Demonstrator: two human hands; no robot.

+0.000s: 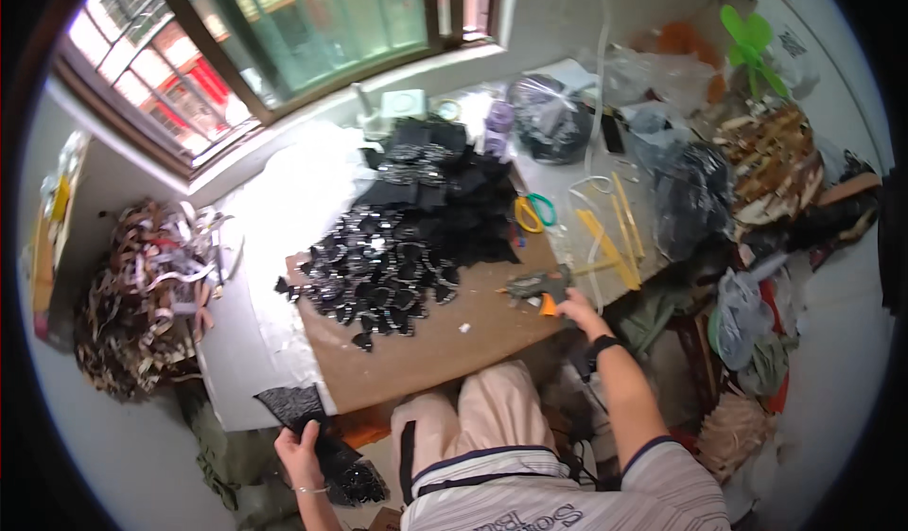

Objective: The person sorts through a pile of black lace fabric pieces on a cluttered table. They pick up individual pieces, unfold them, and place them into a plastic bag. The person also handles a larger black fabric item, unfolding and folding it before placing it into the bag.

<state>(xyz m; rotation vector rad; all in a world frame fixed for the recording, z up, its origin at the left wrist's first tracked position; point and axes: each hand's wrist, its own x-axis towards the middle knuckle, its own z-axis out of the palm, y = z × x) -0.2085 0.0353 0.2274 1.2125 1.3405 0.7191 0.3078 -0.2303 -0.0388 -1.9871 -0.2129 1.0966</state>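
At the table's near left edge, my left hand [297, 457] is closed on a black glittery fabric piece [291, 404]. Another dark sparkling section [357, 479] hangs below the fingers, and I cannot tell whether it is the same piece. My right hand [579, 312] grips a dark glue gun [535, 287] with an orange trigger, low over the right part of the brown board [407, 380]. A yellow stick [594, 266] extends from the gun's back. Farther away, a heap of shiny black cut pieces [374, 266] covers the board's left and middle.
Green and yellow scissors [535, 212] lie beyond the glue gun, beside several yellow glue sticks [610, 247] and a white cable [598, 77]. Stacked black fabric [463, 200] adjoins the heap. Strip bundles [151, 295] stand at left; plastic bags [695, 195] and a green fan [749, 39] at right.
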